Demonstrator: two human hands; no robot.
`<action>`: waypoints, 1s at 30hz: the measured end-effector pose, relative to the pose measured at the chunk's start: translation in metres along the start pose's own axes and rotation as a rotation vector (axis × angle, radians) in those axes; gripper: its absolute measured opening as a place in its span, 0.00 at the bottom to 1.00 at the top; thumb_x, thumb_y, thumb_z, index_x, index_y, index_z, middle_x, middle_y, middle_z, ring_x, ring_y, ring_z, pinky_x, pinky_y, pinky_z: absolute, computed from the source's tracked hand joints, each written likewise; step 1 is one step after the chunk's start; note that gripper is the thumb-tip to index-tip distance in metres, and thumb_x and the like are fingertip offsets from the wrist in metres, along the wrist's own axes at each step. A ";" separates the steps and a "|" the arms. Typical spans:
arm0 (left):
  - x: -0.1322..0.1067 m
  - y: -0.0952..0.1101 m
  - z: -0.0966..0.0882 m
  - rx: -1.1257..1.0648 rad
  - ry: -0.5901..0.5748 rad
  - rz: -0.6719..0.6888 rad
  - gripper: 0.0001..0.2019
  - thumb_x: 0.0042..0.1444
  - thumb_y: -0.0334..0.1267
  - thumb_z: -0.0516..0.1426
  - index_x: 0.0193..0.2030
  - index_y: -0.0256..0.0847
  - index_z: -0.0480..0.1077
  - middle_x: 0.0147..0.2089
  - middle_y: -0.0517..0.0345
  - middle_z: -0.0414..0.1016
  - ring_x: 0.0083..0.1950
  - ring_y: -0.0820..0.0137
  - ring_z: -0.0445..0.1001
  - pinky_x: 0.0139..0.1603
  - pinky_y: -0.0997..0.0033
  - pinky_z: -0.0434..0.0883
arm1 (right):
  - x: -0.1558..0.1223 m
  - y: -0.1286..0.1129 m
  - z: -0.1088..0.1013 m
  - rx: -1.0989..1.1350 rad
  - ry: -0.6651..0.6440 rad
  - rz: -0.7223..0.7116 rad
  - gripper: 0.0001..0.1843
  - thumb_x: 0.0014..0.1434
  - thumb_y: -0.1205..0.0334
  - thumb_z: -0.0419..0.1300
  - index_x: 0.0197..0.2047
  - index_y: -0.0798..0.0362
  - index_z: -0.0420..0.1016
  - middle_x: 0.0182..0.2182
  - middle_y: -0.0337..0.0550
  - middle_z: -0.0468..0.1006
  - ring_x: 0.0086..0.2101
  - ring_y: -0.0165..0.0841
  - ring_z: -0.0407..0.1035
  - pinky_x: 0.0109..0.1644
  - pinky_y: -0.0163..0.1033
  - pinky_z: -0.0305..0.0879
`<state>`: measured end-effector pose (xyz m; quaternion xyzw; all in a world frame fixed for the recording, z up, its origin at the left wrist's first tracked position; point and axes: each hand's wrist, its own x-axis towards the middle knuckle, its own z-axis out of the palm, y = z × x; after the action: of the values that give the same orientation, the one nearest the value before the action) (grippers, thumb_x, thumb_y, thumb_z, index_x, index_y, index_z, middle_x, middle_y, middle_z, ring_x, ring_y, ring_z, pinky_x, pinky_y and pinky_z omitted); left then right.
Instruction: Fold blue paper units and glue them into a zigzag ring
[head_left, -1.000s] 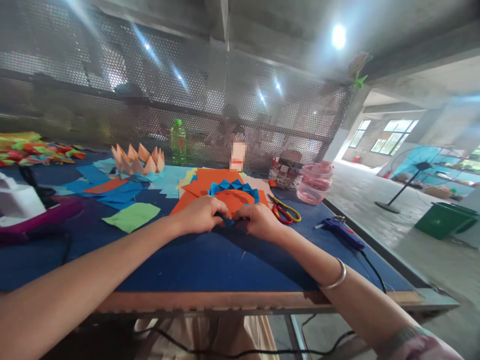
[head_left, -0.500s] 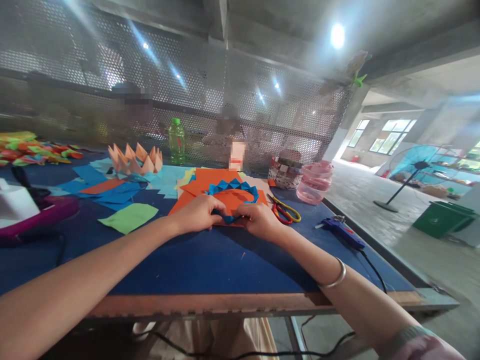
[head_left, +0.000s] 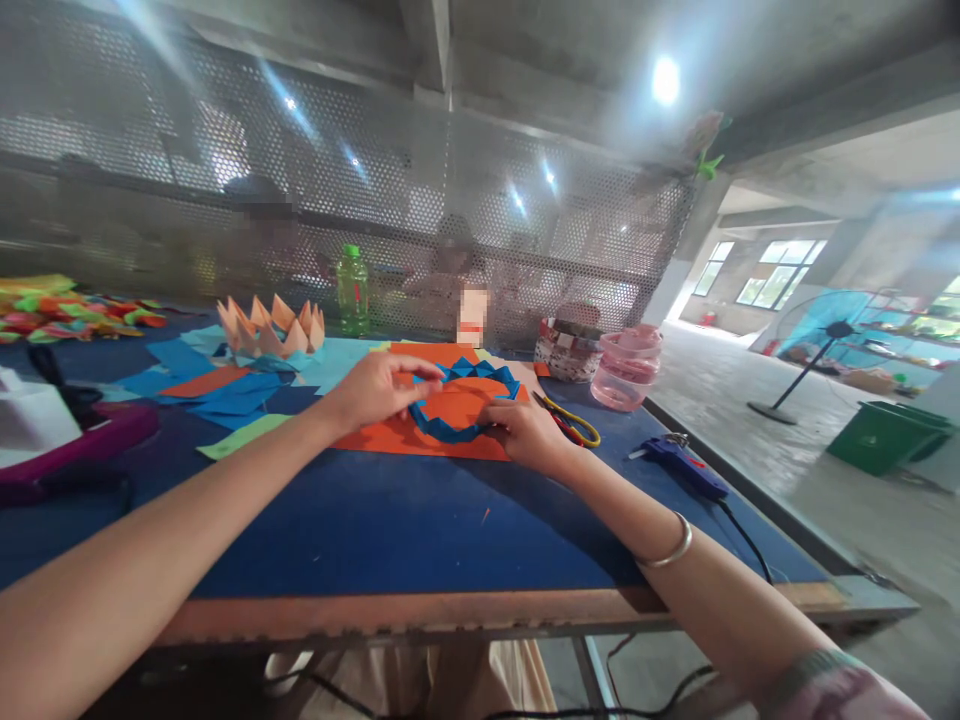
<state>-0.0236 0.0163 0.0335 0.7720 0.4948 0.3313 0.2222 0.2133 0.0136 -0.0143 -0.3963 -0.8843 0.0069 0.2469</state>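
Note:
A ring of folded blue paper points, the blue paper crown (head_left: 466, 398), lies on orange paper sheets (head_left: 420, 440) on the blue table (head_left: 390, 530). My left hand (head_left: 375, 388) pinches the crown's left rim, lifted a little off the table. My right hand (head_left: 527, 432) grips the crown's near right rim, fingers curled on it. A silver bangle sits on my right wrist.
Scissors (head_left: 574, 425) lie right of the crown, a blue glue gun (head_left: 679, 463) with its cord further right. An orange paper crown (head_left: 271, 328), green bottle (head_left: 349, 290), pink containers (head_left: 626, 365) and loose paper pieces (head_left: 225, 395) stand behind. A white and magenta device (head_left: 52, 440) sits at left.
Both hands moved apart from the crown's near edge. The left hand rose to the left rim, the right slid to the right rim, and the whole ring now shows.

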 end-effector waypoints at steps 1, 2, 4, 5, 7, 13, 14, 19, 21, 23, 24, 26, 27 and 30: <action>0.003 -0.003 -0.004 0.004 0.071 -0.019 0.20 0.48 0.51 0.58 0.43 0.40 0.76 0.26 0.60 0.77 0.22 0.72 0.69 0.25 0.73 0.64 | 0.000 0.001 0.001 0.005 0.002 0.005 0.16 0.54 0.76 0.55 0.40 0.49 0.77 0.41 0.39 0.79 0.40 0.31 0.72 0.43 0.33 0.64; 0.006 -0.008 -0.008 0.027 0.140 -0.037 0.20 0.49 0.51 0.57 0.42 0.40 0.76 0.26 0.59 0.77 0.24 0.70 0.71 0.26 0.73 0.65 | 0.000 0.002 0.002 0.014 0.003 0.008 0.17 0.53 0.77 0.55 0.40 0.49 0.77 0.42 0.38 0.79 0.41 0.31 0.72 0.44 0.33 0.64; 0.012 -0.020 -0.011 0.090 0.213 -0.071 0.20 0.48 0.51 0.57 0.41 0.38 0.76 0.27 0.57 0.78 0.29 0.66 0.74 0.30 0.71 0.67 | 0.000 0.003 0.003 0.039 0.005 0.000 0.17 0.53 0.77 0.55 0.40 0.49 0.77 0.42 0.38 0.79 0.41 0.31 0.72 0.45 0.33 0.65; 0.015 -0.027 -0.011 0.111 0.218 -0.086 0.21 0.47 0.51 0.57 0.40 0.37 0.76 0.29 0.55 0.79 0.32 0.63 0.75 0.33 0.70 0.68 | 0.001 0.003 0.004 0.054 0.007 -0.010 0.17 0.53 0.77 0.55 0.40 0.49 0.77 0.42 0.39 0.79 0.42 0.31 0.72 0.46 0.33 0.65; 0.020 -0.039 -0.008 0.080 0.186 -0.115 0.24 0.43 0.54 0.59 0.41 0.37 0.76 0.35 0.51 0.80 0.39 0.58 0.77 0.38 0.67 0.70 | 0.001 0.002 0.005 0.086 0.016 -0.036 0.16 0.53 0.77 0.55 0.39 0.49 0.77 0.42 0.39 0.79 0.42 0.32 0.72 0.47 0.34 0.65; 0.028 -0.055 0.000 -0.097 0.065 -0.146 0.29 0.32 0.55 0.66 0.41 0.38 0.73 0.49 0.46 0.77 0.52 0.55 0.73 0.48 0.64 0.70 | 0.002 0.008 0.003 0.147 0.073 -0.094 0.17 0.53 0.78 0.53 0.36 0.50 0.78 0.45 0.41 0.77 0.43 0.31 0.72 0.47 0.35 0.67; 0.029 -0.057 0.000 -0.121 0.022 -0.137 0.29 0.31 0.53 0.67 0.40 0.39 0.73 0.47 0.47 0.78 0.51 0.55 0.74 0.48 0.64 0.70 | 0.002 0.010 0.003 0.129 0.083 -0.090 0.17 0.53 0.78 0.53 0.36 0.50 0.78 0.47 0.42 0.75 0.44 0.31 0.72 0.47 0.36 0.67; 0.034 -0.072 0.004 -0.172 -0.027 -0.198 0.33 0.24 0.50 0.68 0.41 0.36 0.73 0.44 0.45 0.79 0.48 0.55 0.75 0.44 0.62 0.72 | 0.002 0.016 -0.001 -0.023 0.142 -0.001 0.24 0.53 0.80 0.51 0.46 0.49 0.76 0.54 0.47 0.67 0.49 0.37 0.67 0.52 0.43 0.65; 0.034 -0.074 0.004 -0.163 -0.015 -0.203 0.33 0.24 0.50 0.68 0.41 0.36 0.73 0.45 0.43 0.78 0.49 0.54 0.75 0.46 0.62 0.72 | 0.002 0.014 -0.003 -0.037 0.181 0.038 0.26 0.54 0.80 0.48 0.50 0.50 0.73 0.54 0.49 0.66 0.50 0.37 0.66 0.52 0.43 0.64; 0.033 -0.071 0.003 -0.157 -0.011 -0.206 0.32 0.24 0.50 0.68 0.40 0.36 0.74 0.45 0.43 0.78 0.49 0.53 0.75 0.46 0.61 0.71 | 0.002 0.008 -0.006 -0.016 0.220 0.044 0.23 0.57 0.77 0.47 0.50 0.52 0.73 0.51 0.49 0.68 0.48 0.35 0.67 0.51 0.41 0.64; 0.031 -0.069 0.003 -0.154 -0.010 -0.205 0.32 0.25 0.51 0.67 0.40 0.36 0.74 0.45 0.42 0.78 0.49 0.52 0.75 0.46 0.61 0.71 | 0.002 0.003 -0.008 0.001 0.230 0.037 0.20 0.60 0.74 0.47 0.50 0.53 0.73 0.49 0.49 0.70 0.47 0.35 0.68 0.50 0.39 0.64; 0.029 -0.065 0.002 -0.142 -0.007 -0.201 0.31 0.26 0.52 0.67 0.39 0.37 0.74 0.46 0.43 0.78 0.50 0.52 0.74 0.46 0.62 0.70 | 0.001 -0.007 -0.012 0.045 0.195 0.012 0.15 0.64 0.65 0.49 0.49 0.52 0.73 0.45 0.47 0.73 0.42 0.33 0.69 0.47 0.37 0.64; 0.028 -0.063 0.002 -0.135 -0.005 -0.198 0.30 0.26 0.52 0.67 0.38 0.37 0.74 0.47 0.43 0.78 0.51 0.52 0.73 0.46 0.62 0.70 | 0.000 -0.013 -0.013 0.073 0.153 -0.005 0.14 0.64 0.60 0.51 0.49 0.51 0.73 0.43 0.45 0.74 0.40 0.31 0.70 0.44 0.36 0.64; 0.026 -0.059 0.003 -0.115 -0.005 -0.194 0.27 0.26 0.48 0.67 0.36 0.38 0.74 0.45 0.46 0.79 0.50 0.52 0.73 0.46 0.64 0.70 | -0.003 -0.027 -0.015 0.144 0.003 -0.070 0.18 0.59 0.50 0.58 0.47 0.51 0.74 0.39 0.43 0.77 0.36 0.30 0.71 0.40 0.33 0.64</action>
<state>-0.0499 0.0641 -0.0002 0.7073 0.5466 0.3344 0.2985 0.2033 -0.0099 0.0032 -0.3464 -0.8945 0.0612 0.2760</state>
